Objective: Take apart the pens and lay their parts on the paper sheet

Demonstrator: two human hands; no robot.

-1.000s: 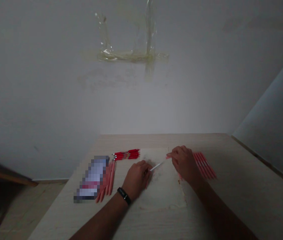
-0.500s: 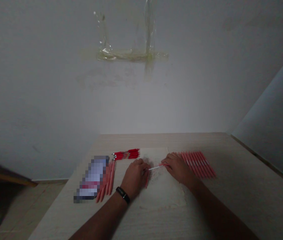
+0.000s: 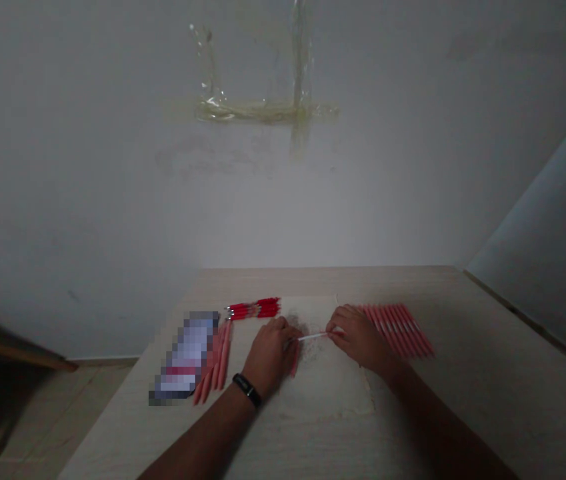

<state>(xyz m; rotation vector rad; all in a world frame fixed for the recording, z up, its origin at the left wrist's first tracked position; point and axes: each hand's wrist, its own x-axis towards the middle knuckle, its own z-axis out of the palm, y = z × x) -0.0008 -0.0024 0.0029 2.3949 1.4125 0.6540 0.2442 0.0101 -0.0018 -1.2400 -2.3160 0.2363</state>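
Laid out on a pale wooden counter (image 3: 463, 300): a paper sheet (image 3: 333, 393), pink pens (image 3: 397, 330) rightward, a blurred packet (image 3: 185, 353), pink barrels (image 3: 215, 363) and red pen sections (image 3: 253, 308) leftward. Pinched over the sheet by closed fingers of the left hand (image 3: 269, 357) and right hand (image 3: 357, 337): a thin white stick (image 3: 315, 336).

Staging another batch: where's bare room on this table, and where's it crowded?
Free: the wooden tabletop right of the pink pen row, and the pale sheet below the hands. Crowded: far left, where the blurred package, pink pen barrels and red pen bundle sit close; also around the left hand and right hand holding the white tube.
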